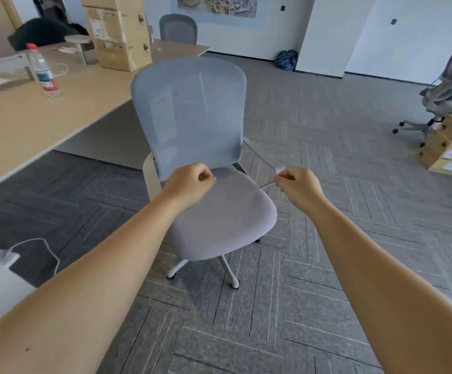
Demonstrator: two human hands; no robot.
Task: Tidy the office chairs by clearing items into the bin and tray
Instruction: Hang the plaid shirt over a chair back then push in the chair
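Observation:
A grey mesh-backed office chair stands in front of me, its seat bare. My right hand pinches a thin white cable beside the seat's right edge; a white plug end shows above the fingers. The cable's far part trails up towards the backrest's right side. My left hand hovers over the back of the seat with its fingers curled; whether it holds the cable's other end is hidden by the fingers.
A long wooden desk runs along the left with a water bottle and cardboard boxes. A white charger and cord lie at lower left. Another chair and boxes stand at the right.

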